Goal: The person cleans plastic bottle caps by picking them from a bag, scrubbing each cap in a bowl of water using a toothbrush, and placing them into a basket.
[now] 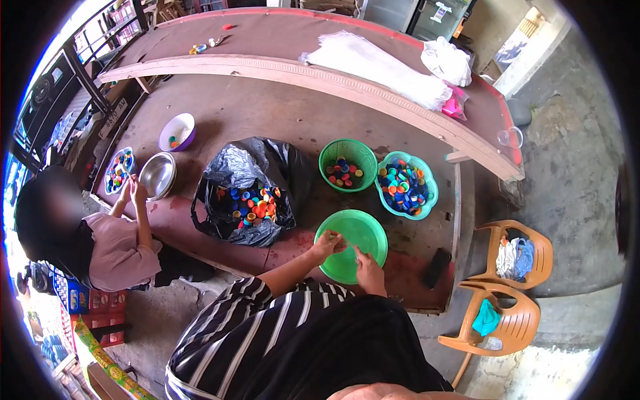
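Both my hands are over a light green basin (353, 223) at the table's near edge. My left hand (328, 245) comes in from the left, its fingers pinched together above the basin. My right hand (371, 273) is at the near right rim, fingers closed and thumb pointing at the left fingertips. What the fingers hold is too small to make out. Just beyond the basin stand a green tub (325, 155) with red and dark bottle caps and a scalloped turquoise tray (435, 190) full of mixed caps. Left of them, a black plastic bag (237, 160) lies open around more bottle caps (257, 207).
A co-worker (123, 250) sits at the left, hands by a scalloped tray of caps and a metal bowl (160, 175). A purple bowl (189, 140) stands behind. White plastic bags (373, 63) lie past the wooden rail (287, 65). Two orange chairs (533, 247) stand right.
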Motion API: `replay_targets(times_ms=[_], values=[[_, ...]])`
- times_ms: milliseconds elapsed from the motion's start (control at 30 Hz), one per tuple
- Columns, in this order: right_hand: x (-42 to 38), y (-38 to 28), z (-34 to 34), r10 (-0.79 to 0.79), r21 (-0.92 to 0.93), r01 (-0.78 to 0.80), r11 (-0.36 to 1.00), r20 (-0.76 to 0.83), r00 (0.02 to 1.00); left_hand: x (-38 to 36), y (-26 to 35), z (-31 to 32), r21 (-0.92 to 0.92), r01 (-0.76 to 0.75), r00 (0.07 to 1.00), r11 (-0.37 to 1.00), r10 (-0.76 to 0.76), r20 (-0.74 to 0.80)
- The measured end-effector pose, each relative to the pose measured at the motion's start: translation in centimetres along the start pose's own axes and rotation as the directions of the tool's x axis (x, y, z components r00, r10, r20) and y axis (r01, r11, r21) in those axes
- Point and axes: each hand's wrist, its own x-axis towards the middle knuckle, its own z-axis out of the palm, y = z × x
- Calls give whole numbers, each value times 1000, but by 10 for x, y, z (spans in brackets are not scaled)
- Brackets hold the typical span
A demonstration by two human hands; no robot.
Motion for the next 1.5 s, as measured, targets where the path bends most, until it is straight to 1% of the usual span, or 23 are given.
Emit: replay_targets(times_ms=[33, 133, 167, 267, 367, 433, 467, 533, 567, 633, 667, 733, 767, 833, 867, 933, 1033, 1133, 1233, 1333, 1400, 1467, 1500], values=[[3, 4, 0, 30, -43, -30, 999, 3, 1000, -2, 2, 2, 50, -11, 1000, 999, 11, -2], [14, 24, 11, -19, -217, 4, 976, -64, 998, -5, 2, -2, 423, -170, 985, 890, 162, 55], [16, 28, 15, -66, -268, 47, 962, -59, 996, -4, 1, -5, 459, -224, 974, 860, 217, 69], [9, 10, 1, -14, -164, 8, 986, -38, 999, -14, 16, 0, 746, -283, 936, 603, 344, 77], [-5, -12, -11, -43, -30, 39, 999, -130, 991, -18, 24, 3, 770, -225, 947, 596, 319, 30], [-11, -10, -5, -80, 21, 82, 996, -93, 993, -13, 21, -2, 764, -230, 958, 604, 279, 67], [-12, -8, -4, -100, 45, 104, 994, -77, 992, -11, 17, -1, 700, -239, 963, 674, 259, 79], [-11, -5, -4, -34, 16, 35, 999, -69, 997, -17, 13, 4, 553, -245, 969, 797, 223, 108], [-10, -3, -6, -5, -2, 5, 1000, -65, 998, -18, 13, 7, 533, -229, 973, 814, 215, 90], [-12, -8, -12, -54, 1, 54, 999, -50, 997, -22, 16, 9, 497, -191, 980, 846, 192, 50], [-12, -9, -14, -78, 3, 78, 997, -43, 996, -24, 19, 10, 564, -187, 980, 804, 190, 55], [-12, -1, -13, -11, -65, 8, 998, -52, 999, -30, 30, 13, 685, -179, 980, 706, 189, 61], [-12, 4, -13, 20, -100, -26, 995, -57, 998, -34, 34, 16, 699, -231, 966, 677, 246, 81], [-12, 11, -13, 42, -43, -49, 998, -139, 989, -37, 35, 16, 722, -327, 927, 610, 356, 120], [-13, 14, -12, 56, -12, -59, 998, -177, 983, -38, 36, 15, 749, -422, 880, 511, 430, 202], [-17, 16, -14, 67, 25, -64, 998, -171, 983, -37, 33, 12, 764, -580, 756, 284, 537, 375], [-25, 24, -8, 74, 60, -64, 996, -189, 979, -48, 26, 10, 784, -576, 786, 230, 420, 454], [-32, 31, -4, 46, 110, -23, 994, -212, 976, -50, 20, 10, 743, -651, 715, 156, 455, 531], [-42, 34, 0, 69, 131, -43, 990, -201, 977, -50, 26, 7, 800, -571, 783, 184, 418, 462], [-49, 38, 2, 107, 118, -86, 989, -182, 978, -41, 50, 22, 736, -664, 641, 132, 608, 469], [-52, 40, 4, 114, 116, -96, 989, -165, 980, -31, 84, 34, 767, -634, 638, 98, 627, 448], [-55, 38, 3, 107, 122, -89, 989, -146, 983, -4, 114, 42, 732, -680, 549, 54, 698, 459], [-57, 38, 4, 116, 132, -98, 986, -142, 983, -1, 130, 52, 739, -666, 560, 95, 719, 412]])
